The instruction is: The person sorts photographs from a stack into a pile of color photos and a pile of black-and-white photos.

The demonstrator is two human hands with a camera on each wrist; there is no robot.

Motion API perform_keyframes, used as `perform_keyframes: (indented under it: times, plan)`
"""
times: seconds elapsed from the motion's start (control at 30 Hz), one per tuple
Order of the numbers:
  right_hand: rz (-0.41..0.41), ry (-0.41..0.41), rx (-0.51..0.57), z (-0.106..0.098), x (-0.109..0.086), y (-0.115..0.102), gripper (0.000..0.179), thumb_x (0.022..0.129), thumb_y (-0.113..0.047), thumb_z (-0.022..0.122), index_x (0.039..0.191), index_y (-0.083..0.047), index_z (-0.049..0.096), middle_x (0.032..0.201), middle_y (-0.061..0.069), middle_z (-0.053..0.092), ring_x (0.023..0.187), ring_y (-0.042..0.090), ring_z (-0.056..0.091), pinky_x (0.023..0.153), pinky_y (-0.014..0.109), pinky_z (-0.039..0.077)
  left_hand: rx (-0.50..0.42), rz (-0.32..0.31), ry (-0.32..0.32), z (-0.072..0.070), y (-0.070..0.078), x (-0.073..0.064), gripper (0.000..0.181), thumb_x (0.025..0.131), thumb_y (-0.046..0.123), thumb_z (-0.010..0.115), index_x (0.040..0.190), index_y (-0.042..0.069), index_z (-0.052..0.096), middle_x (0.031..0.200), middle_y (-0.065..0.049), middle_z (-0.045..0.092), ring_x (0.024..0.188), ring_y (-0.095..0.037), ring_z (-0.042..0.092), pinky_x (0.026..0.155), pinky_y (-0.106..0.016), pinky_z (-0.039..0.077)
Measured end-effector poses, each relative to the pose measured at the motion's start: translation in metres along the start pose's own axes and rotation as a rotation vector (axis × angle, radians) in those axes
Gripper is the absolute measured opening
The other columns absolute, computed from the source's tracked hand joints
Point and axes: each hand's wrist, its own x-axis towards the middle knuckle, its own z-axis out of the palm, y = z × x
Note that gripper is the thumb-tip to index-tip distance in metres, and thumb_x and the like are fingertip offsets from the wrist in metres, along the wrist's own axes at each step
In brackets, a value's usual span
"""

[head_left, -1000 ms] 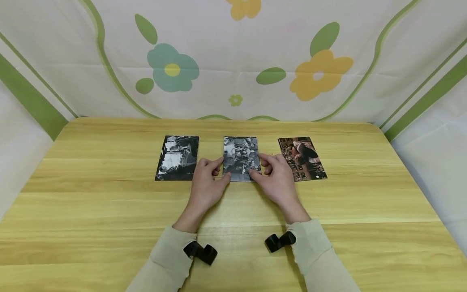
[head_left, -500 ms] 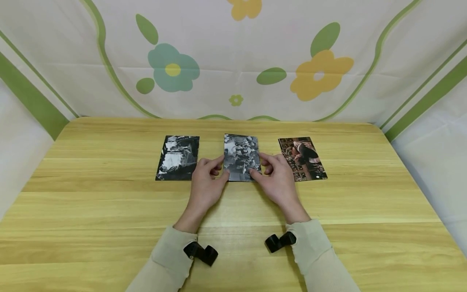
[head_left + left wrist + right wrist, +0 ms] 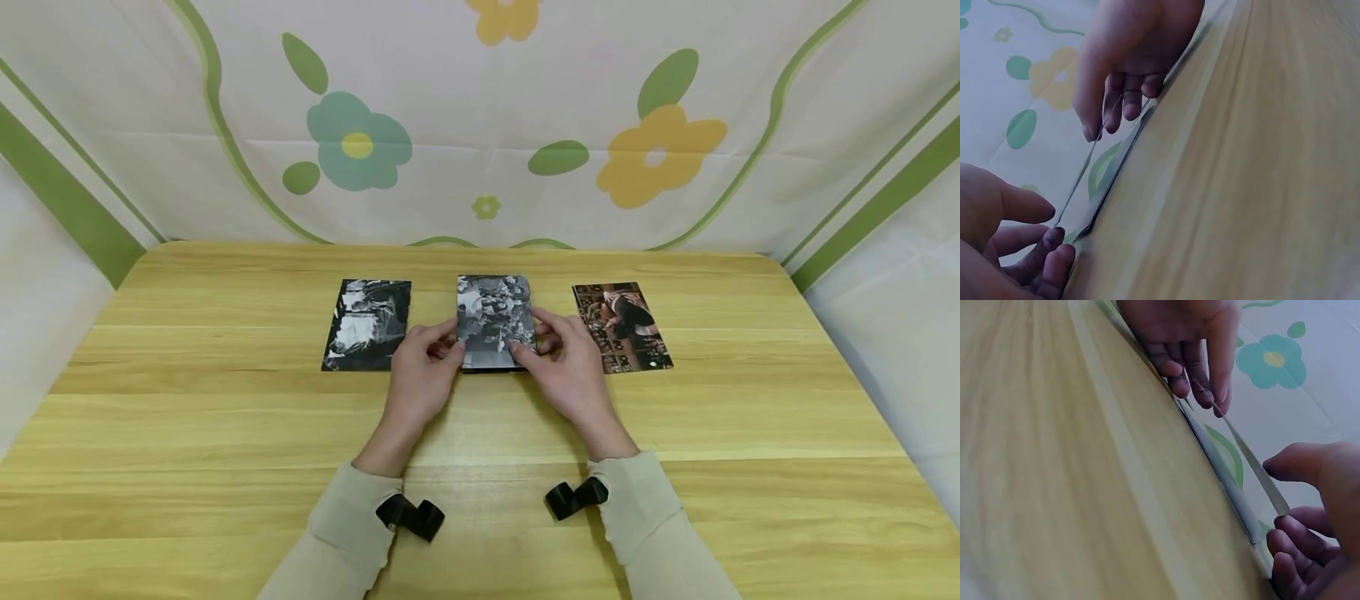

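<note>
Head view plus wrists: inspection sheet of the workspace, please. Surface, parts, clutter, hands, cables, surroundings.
Surface: light wood-grain table.
Job's things: black-and-white centre card held above a dark-edged layer, count unclear; dark monochrome card to its left, colour card to its right, both flat.
Clutter: nothing seen.
Hands: left hand and right hand hold opposite sides of the centre card with thumb and fingers; each overlaps an outer card in the head view, contact unclear.
Cables: nothing seen.
Surroundings: white floral cloth behind the table; black fitting at each cuff.
</note>
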Motion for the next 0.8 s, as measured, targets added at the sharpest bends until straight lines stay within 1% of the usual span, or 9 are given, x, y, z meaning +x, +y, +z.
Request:
perform_keyframes:
  times: [0.07, 0.17, 0.27, 0.43, 0.53, 0.73, 0.8]
  plan:
    - [-0.003, -0.003, 0.036, -0.002, 0.0, -0.003, 0.067, 0.092, -0.021, 0.084, 0.154, -0.015, 0.059, 0.124, 0.008, 0.06, 0.106, 0.022, 0.06, 0.093, 0.032, 0.054, -0.012, -0.014, -0.012, -0.002, 0.004, 0.0, 0.041, 0.1, 0.003, 0.07, 0.141, 0.002, 0.069, 0.119, -0.016, 0.068, 0.101, -0.026, 0.066, 0.088, -0.029, 0.055]
    - [-0.019, 0.008, 0.061, -0.005, -0.002, -0.009, 0.065, 0.093, -0.02, 0.083, 0.154, -0.016, 0.059, 0.123, 0.006, 0.06, 0.107, 0.021, 0.06, 0.092, 0.031, 0.055, -0.039, -0.029, -0.017, -0.007, 0.011, 0.0, 0.043, 0.1, 0.003, 0.07, 0.143, 0.004, 0.068, 0.122, -0.015, 0.068, 0.108, -0.028, 0.067, 0.098, -0.038, 0.057]
    - [-0.046, 0.024, 0.081, -0.009, -0.004, -0.016, 0.062, 0.094, -0.019, 0.083, 0.152, -0.018, 0.061, 0.122, 0.005, 0.06, 0.106, 0.02, 0.06, 0.088, 0.028, 0.054, -0.069, -0.017, -0.007, -0.012, 0.018, -0.002, 0.043, 0.1, 0.002, 0.07, 0.143, 0.005, 0.069, 0.123, -0.016, 0.068, 0.111, -0.03, 0.067, 0.102, -0.043, 0.057]
    - [-0.086, 0.035, 0.117, -0.012, -0.006, -0.026, 0.061, 0.095, -0.018, 0.082, 0.153, -0.017, 0.061, 0.121, 0.006, 0.06, 0.106, 0.019, 0.058, 0.083, 0.022, 0.051, -0.124, 0.001, 0.005, -0.019, 0.03, -0.004, 0.045, 0.099, 0.001, 0.07, 0.144, 0.006, 0.068, 0.123, -0.016, 0.067, 0.111, -0.028, 0.066, 0.099, -0.039, 0.055]
    - [-0.103, 0.048, 0.131, -0.013, -0.008, -0.03, 0.062, 0.095, -0.018, 0.082, 0.153, -0.016, 0.06, 0.121, 0.007, 0.06, 0.106, 0.018, 0.058, 0.083, 0.02, 0.051, -0.152, 0.0, 0.014, -0.022, 0.035, -0.005, 0.046, 0.099, 0.001, 0.071, 0.145, 0.006, 0.067, 0.124, -0.016, 0.067, 0.111, -0.028, 0.066, 0.098, -0.036, 0.053]
    - [-0.1, 0.048, 0.172, -0.009, -0.01, -0.037, 0.062, 0.094, -0.015, 0.083, 0.152, -0.014, 0.061, 0.122, 0.008, 0.062, 0.107, 0.019, 0.06, 0.085, 0.02, 0.053, -0.158, -0.013, 0.038, -0.028, 0.039, -0.006, 0.045, 0.099, 0.0, 0.07, 0.143, 0.006, 0.068, 0.123, -0.016, 0.067, 0.112, -0.028, 0.067, 0.093, -0.028, 0.052]
    - [-0.093, 0.033, 0.185, -0.005, -0.01, -0.041, 0.061, 0.094, -0.014, 0.083, 0.151, -0.013, 0.062, 0.123, 0.009, 0.062, 0.107, 0.02, 0.061, 0.085, 0.02, 0.055, -0.164, -0.031, 0.051, -0.032, 0.039, -0.005, 0.046, 0.098, -0.002, 0.069, 0.143, 0.006, 0.069, 0.124, -0.015, 0.067, 0.112, -0.026, 0.066, 0.091, -0.024, 0.053]
